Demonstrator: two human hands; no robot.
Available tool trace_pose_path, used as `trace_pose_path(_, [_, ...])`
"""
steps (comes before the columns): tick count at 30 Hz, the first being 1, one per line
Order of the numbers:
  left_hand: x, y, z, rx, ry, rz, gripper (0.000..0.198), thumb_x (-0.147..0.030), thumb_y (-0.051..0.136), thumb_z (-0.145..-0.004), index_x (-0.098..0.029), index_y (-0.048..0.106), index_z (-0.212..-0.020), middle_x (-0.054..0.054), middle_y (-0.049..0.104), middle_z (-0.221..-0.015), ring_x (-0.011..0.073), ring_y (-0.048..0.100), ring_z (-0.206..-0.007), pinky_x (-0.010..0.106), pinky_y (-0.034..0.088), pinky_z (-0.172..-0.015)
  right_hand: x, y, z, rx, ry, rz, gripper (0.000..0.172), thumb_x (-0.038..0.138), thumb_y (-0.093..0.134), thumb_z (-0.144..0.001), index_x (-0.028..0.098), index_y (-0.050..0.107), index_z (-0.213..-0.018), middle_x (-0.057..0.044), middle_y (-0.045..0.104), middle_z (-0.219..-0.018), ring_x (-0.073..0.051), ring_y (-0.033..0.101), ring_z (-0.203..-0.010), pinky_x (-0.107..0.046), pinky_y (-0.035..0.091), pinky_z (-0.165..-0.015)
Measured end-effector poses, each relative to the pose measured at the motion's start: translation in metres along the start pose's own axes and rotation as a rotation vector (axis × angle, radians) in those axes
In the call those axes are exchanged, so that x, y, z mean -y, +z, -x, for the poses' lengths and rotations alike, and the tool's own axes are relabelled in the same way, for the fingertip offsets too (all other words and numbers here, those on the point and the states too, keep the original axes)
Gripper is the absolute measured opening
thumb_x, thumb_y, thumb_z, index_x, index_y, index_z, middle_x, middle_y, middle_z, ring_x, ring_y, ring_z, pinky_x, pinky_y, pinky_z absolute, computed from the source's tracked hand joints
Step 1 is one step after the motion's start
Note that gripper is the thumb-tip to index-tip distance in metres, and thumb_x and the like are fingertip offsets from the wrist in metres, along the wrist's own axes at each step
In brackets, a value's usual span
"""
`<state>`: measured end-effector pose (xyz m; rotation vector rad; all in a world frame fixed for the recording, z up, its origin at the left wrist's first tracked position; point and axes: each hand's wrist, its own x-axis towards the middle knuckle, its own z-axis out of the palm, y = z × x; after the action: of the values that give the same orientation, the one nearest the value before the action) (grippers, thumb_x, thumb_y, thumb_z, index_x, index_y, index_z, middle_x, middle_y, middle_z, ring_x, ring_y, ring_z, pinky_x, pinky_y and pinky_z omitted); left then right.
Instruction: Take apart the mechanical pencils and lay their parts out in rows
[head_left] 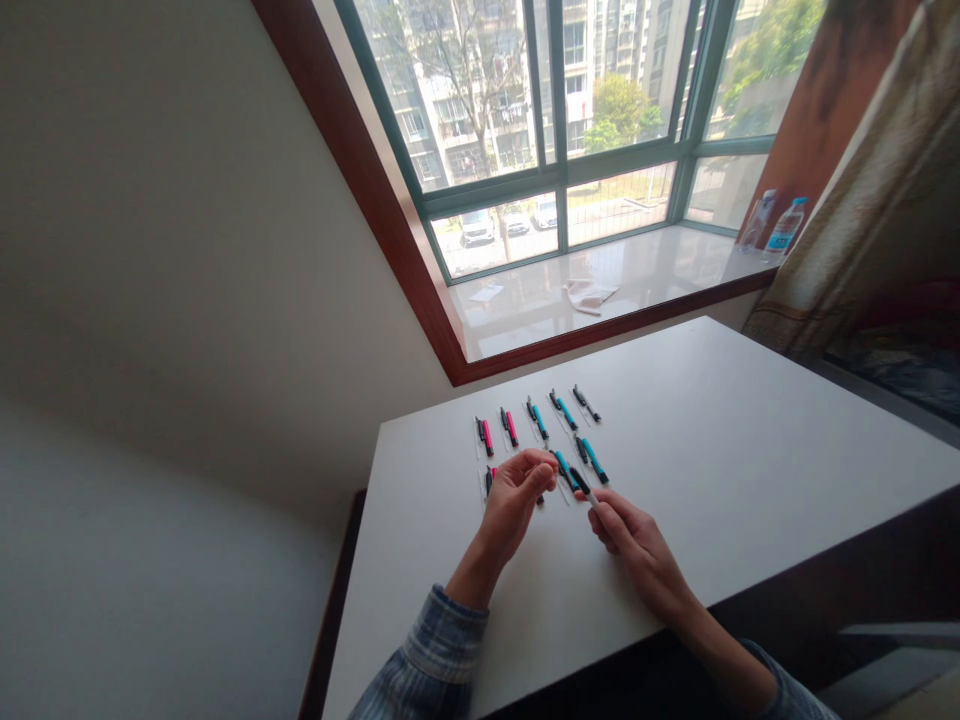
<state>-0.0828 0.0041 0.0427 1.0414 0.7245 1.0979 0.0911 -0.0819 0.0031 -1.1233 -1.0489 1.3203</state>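
Observation:
My right hand (630, 540) is closed around a pen (580, 481) with a black upper part and a pale barrel, its dark end tilted up toward my other hand. My left hand (517, 492) hovers over the front row with thumb and forefinger pinched together; whatever lies between them is too small to make out. Behind the hands, pens taken apart lie in two rows, each a black piece beside a coloured barrel and a thin refill. Pink barrels (510, 428) are on the left, turquoise barrels (566, 413) toward the right. My left hand partly covers the front row.
The white table (750, 430) stands against a window sill (517, 330) with a wooden edge. On the sill are a crumpled cloth or paper (591, 296) and two plastic bottles (786, 226). A curtain (855, 190) hangs at the right, and a wall (187, 300) rises at the left.

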Motion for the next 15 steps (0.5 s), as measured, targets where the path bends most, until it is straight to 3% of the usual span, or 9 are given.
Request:
trace_pose_path(5, [-0.006,0.003,-0.002,-0.074,-0.061,0.063,0.026,-0.037,0.078,-0.084,-0.014,0.075,-0.097,0.007,0.068,-0.098,0.011,0.058,-0.075,0.025,0.047,-0.073,0.002,0.0,0.0,0.001,0.033,-0.141,0.047,0.062,0.061,-0.094,0.019,0.069,-0.112,0.001,0.048,-0.076,-0.011,0.035,-0.058,-0.026,0.026,-0.051])
trace_pose_path(10, [-0.002,0.004,-0.003,-0.066,-0.147,0.19,0.009,-0.022,0.068,-0.08,-0.016,0.062,-0.079,0.0,0.056,-0.076,0.0106,0.053,-0.066,0.024,0.043,-0.064,0.01,0.0,-0.001,0.052,0.118,-0.286,0.045,0.059,0.068,-0.091,0.018,0.069,-0.109,0.003,0.045,-0.07,-0.007,0.026,-0.052,-0.024,0.015,-0.047])
trace_pose_path(15, [0.002,0.003,-0.003,-0.103,-0.218,0.255,0.016,-0.023,0.066,-0.08,-0.018,0.053,-0.074,-0.004,0.041,-0.069,0.0092,0.042,-0.059,0.023,0.036,-0.057,0.021,0.0,-0.005,0.112,0.346,-0.62,0.035,0.047,0.078,-0.084,0.017,0.073,-0.102,0.004,0.045,-0.072,-0.004,0.018,-0.051,-0.019,0.015,-0.045])
